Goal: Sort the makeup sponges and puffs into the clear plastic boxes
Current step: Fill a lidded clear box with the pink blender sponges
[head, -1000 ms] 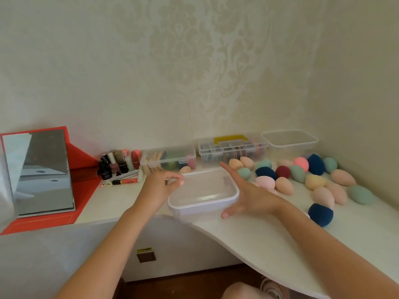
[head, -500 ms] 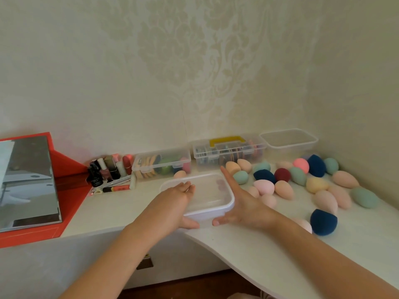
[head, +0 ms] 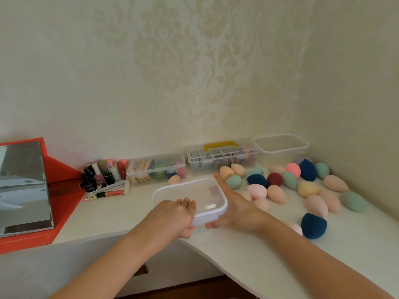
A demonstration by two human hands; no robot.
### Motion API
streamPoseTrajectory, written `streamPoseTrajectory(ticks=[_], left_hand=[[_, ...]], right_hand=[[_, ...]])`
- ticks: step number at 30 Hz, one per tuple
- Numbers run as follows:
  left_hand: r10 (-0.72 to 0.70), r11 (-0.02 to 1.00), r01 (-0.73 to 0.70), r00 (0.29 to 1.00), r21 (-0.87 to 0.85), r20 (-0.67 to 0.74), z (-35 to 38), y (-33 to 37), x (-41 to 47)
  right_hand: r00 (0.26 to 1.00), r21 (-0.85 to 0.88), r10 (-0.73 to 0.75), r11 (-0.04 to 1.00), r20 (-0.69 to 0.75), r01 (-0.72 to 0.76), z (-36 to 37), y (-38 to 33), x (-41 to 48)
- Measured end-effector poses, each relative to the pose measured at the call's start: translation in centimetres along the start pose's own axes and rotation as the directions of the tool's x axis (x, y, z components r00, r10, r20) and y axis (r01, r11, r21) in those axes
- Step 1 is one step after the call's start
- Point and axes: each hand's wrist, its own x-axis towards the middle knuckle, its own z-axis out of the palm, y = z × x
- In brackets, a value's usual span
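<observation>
A clear plastic box (head: 207, 186) with its lid on sits at the middle of the white table. My left hand (head: 174, 214) holds its near left corner, fingers on the lid and thumb against the front wall. My right hand (head: 235, 206) lies flat along the box's right side, fingers straight and thumb at the front edge. Several egg-shaped makeup sponges (head: 276, 194) in peach, pink, green, navy and maroon lie scattered to the right. One navy sponge (head: 313, 225) lies nearest the table's front.
Along the wall stand an empty clear box (head: 280, 145), a clear box with a yellow handle (head: 222, 156) and a box of puffs (head: 155, 169). Cosmetic bottles (head: 103, 175) and a mirror in a red case (head: 23, 186) are at the left. The table's front edge (head: 207, 251) curves inward.
My left hand has moved from the box's far left rim down to its near left corner and taken hold there. My right hand has stayed along the right side.
</observation>
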Motion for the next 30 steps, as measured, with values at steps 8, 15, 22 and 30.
streamPoseTrajectory(ticks=[8,15,22,30], left_hand=[[-0.079,0.995,0.073,0.994,0.067,0.081,0.4,1.0,1.7],[-0.035,0.997,0.034,0.999,0.063,0.023,-0.3,1.0,1.1],[-0.056,0.997,0.058,0.998,0.055,-0.036,0.0,1.3,0.4],[-0.024,0.999,0.024,1.000,0.047,-0.005,-1.3,0.9,-0.1]], right_hand=[[1.000,-0.026,-0.025,0.999,-0.015,0.025,0.2,-0.3,-0.2],[0.998,0.013,-0.065,0.998,-0.003,0.065,0.3,-0.3,-0.4],[0.982,-0.218,-0.161,0.967,-0.104,0.135,0.5,-0.7,-0.7],[0.884,-0.851,-0.430,0.380,0.184,0.362,1.6,-2.5,-0.6]])
